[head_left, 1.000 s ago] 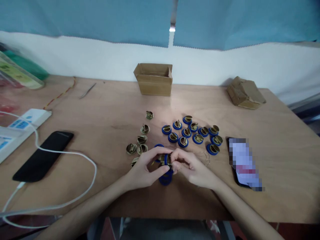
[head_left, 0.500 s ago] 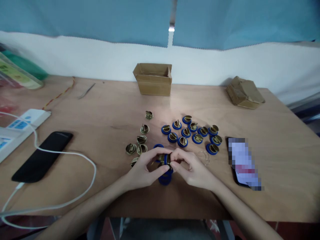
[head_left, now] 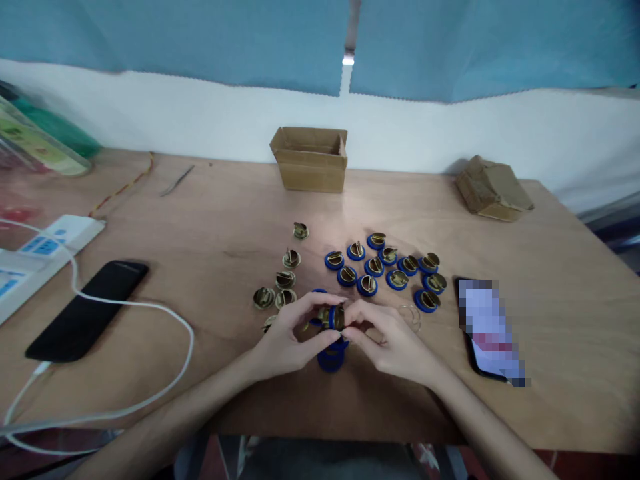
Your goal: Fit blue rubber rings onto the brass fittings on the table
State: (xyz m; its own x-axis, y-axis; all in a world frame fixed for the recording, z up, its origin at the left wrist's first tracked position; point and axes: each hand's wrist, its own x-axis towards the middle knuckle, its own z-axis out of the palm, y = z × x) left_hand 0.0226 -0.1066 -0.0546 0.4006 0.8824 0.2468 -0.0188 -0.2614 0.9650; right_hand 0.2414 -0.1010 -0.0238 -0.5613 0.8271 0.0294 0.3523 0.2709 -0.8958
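Close to the table's front, my left hand point(head_left: 295, 337) and my right hand point(head_left: 390, 340) meet around a round brass-coloured fitting with a blue ring point(head_left: 334, 318). Left thumb and fingers pinch it from the left; the right fingertips press on its right side, partly covering it. Below the hands lie loose blue rings point(head_left: 331, 360), overlapping each other. Left of the hands are several brass-coloured fittings without blue rings point(head_left: 285, 279), with tilted discs on top. Beyond the right hand sits a cluster of several fittings in blue rings point(head_left: 374, 267).
An open cardboard box point(head_left: 313, 170) stands at the back, with a crumpled carton point(head_left: 495, 190) to its right. A phone point(head_left: 487, 333) lies right, a black device point(head_left: 87, 310) with a white cable point(head_left: 165, 308) left. Tweezers point(head_left: 177, 181) and a power strip point(head_left: 50, 250) are far left.
Both hands stay around the fitting in almost the same pose; its brass face now shows more between the fingers. The whole view has shifted slightly.
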